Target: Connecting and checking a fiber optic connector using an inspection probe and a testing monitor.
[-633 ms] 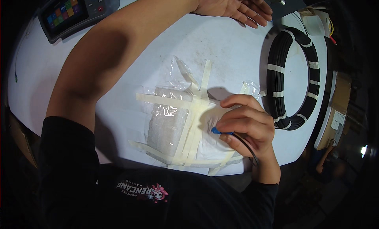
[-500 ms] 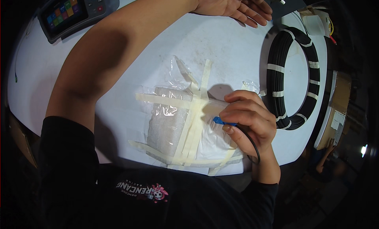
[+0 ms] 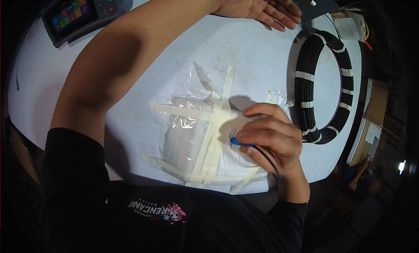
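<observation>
The right hand [image 3: 273, 137] pinches a blue plug [image 3: 236, 141] between thumb and fingertips, its black cord [image 3: 267, 162] trailing back under the palm. Just left of those fingers lies a taped plastic packet [image 3: 192, 137] on the white table [image 3: 253, 52]. Beyond the knuckles sits a black cable coil [image 3: 325, 87]. The left hand [image 3: 262, 6] lies flat, fingers spread, far above, near a dark device [image 3: 321, 0]; a tester [image 3: 80, 13] sits well left.
</observation>
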The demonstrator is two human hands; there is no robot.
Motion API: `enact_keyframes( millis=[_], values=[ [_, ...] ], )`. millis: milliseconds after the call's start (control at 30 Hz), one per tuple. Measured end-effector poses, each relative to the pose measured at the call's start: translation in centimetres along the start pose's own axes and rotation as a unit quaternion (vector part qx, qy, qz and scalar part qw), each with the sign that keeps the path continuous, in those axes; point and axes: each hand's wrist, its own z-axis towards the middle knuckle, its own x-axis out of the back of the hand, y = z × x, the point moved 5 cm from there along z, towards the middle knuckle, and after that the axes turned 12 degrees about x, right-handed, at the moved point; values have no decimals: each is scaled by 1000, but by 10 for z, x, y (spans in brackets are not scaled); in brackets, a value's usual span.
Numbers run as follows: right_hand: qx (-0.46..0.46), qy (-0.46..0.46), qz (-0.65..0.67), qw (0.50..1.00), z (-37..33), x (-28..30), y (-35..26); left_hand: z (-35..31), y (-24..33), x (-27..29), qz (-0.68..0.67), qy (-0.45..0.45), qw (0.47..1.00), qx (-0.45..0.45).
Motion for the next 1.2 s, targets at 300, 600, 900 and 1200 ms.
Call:
enact_keyframes(
  millis=[300, 600, 900, 1200],
  values=[
    [-20, 18, -9, 1000, 1, 2, 0, -1, 0, 0, -11, 15, 1000, 12],
    [0, -4, 8, 1000, 2, 1, -3, 5, -3, 4, -9, -29, 1000, -7],
    [4, -15, -2, 1000, 3, -2, -6, 7, -3, 6, -7, -29, 1000, -4],
    [-17, 18, -49, 998, 6, 0, -5, 5, -2, 4, 8, -27, 999, -18]
  ],
)
